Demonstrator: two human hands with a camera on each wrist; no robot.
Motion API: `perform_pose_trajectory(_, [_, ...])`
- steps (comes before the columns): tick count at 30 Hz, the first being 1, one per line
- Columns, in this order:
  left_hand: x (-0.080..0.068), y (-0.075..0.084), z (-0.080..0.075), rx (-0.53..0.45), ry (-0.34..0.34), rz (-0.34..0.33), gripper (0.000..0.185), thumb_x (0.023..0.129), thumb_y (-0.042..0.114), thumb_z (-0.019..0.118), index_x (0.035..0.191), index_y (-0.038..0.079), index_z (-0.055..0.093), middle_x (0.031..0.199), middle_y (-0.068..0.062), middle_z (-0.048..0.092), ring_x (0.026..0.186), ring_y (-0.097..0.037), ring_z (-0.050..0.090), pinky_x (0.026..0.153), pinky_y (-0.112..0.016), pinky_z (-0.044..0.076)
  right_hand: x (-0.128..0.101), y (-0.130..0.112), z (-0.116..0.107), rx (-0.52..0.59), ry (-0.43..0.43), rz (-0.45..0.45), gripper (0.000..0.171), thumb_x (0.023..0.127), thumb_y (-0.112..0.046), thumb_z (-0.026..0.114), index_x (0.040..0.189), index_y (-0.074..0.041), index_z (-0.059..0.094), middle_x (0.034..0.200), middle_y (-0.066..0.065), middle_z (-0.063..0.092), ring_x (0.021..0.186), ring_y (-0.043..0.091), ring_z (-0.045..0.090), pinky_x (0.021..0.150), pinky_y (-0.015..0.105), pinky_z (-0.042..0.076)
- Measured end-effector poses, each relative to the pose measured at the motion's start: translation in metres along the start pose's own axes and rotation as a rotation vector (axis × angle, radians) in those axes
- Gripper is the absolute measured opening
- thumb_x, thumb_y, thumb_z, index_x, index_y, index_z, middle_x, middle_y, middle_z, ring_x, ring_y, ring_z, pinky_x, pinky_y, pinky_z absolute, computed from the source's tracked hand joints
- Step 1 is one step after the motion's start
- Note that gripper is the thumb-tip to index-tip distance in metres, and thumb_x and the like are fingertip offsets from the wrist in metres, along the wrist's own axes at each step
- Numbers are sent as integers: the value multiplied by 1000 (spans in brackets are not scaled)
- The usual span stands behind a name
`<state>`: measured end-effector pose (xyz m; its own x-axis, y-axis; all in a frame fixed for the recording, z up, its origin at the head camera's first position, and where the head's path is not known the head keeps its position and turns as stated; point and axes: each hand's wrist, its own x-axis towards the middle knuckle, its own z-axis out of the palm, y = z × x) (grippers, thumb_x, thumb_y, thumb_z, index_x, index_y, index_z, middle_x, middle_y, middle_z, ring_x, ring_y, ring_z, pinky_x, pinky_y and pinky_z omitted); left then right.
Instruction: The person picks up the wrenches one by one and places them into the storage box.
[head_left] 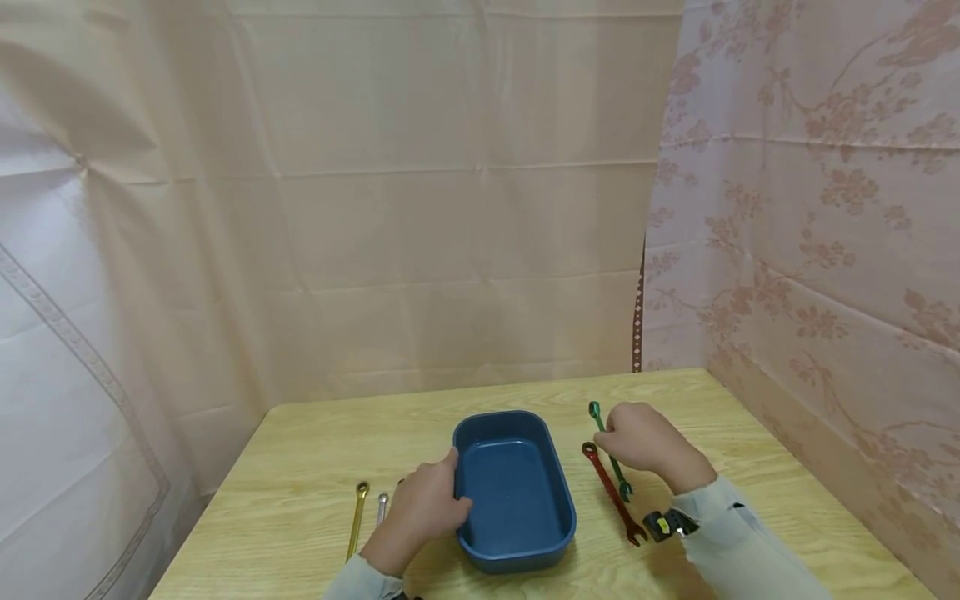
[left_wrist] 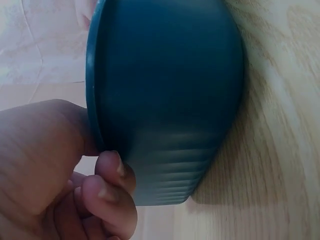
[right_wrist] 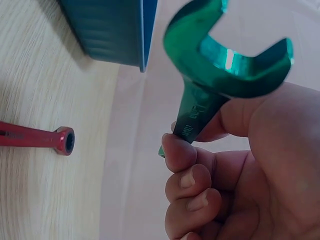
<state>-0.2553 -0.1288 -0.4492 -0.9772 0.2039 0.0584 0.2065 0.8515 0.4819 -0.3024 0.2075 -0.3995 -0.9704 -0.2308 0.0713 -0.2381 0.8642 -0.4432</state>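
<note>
1. Head view: the blue tray sits mid-surface and is gripped at its left rim by the left hand. The green wrench is held mid-shaft in the curled right hand, just right of the tray, with the red wrench lying on the wood right beside it. A gold wrench and a small silver one are parked to the left of the left hand. The tray is probably best kept pinned like this so it can't skate when metal gets dropped in.

2. Left wrist view: the rim of the tray is pinched between thumb and curled fingers. The hold looks solid; nothing needs adjusting, though fingers are better kept off the inside.

3. Right wrist view: the green wrench is clamped by the fingers around the shaft, open jaw end up, clear of the wood. The red wrench's ring end is seen on the surface below. A low, flat set-down is suggested rather than a drop, so nothing bounces out.
</note>
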Motion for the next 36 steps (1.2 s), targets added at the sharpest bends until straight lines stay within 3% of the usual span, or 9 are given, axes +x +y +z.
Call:
perform_pose_trajectory(7, [-1,3,3,4,14,-11,82,84,19,73,154,-8,39,66,-1,59,45,-13,49,42,-27,37,2,-6,1,-6,-11,2,50,93,-23,64,51,-20,37,48,-11,24,45,8,19,45,24,20])
perform_pose_trajectory(18, [-1,9,7,35,49,-65,80,85,17,72,154,-7,39,95,-16,72,58,-17,56,48,-31,44,4,-14,1,-6,-16,-3,50,93,-24,64,50,-20,37,48,-11,23,45,9,19,46,25,20])
perform_pose_trajectory(29, [1,10,7,73,59,-71,80,85,19,72,154,-6,40,92,-15,71,58,-18,55,50,-33,43,8,-21,2,-2,-24,-26,48,92,-23,63,51,-21,37,49,-12,24,45,8,21,46,24,20])
perform_pose_trajectory(36, [0,11,8,70,42,-86,80,86,19,71,155,-4,39,83,-9,68,54,-19,53,48,-34,41,10,-27,4,-18,-35,-22,43,91,-24,63,50,-19,52,46,-11,32,43,8,27,45,24,21])
